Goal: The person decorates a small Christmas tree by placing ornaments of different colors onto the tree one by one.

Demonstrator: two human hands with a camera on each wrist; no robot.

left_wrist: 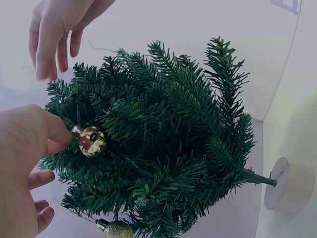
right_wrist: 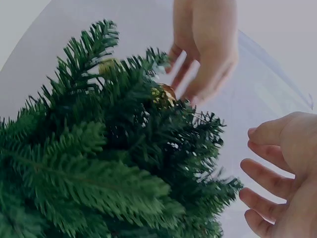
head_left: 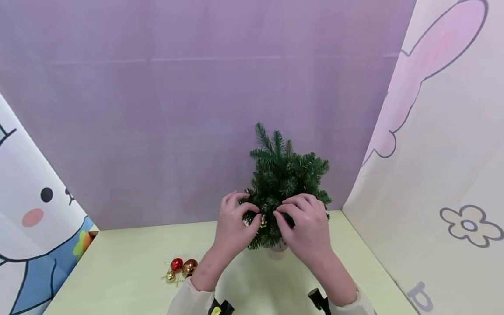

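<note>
Presently, a round pale base bears the trunk of a green artificial tree, which stands upright at the back of the table, between both hands. The left hand pinches the cap of a shiny gold ball against the branches. The right hand is beside the foliage, its fingers loosely bent and apart, with nothing visible in them. The left wrist view discloses a glittery gold ball low in the branches; only the head view records red, copper and small gold baubles grouped on the table, left of the tree.
</note>
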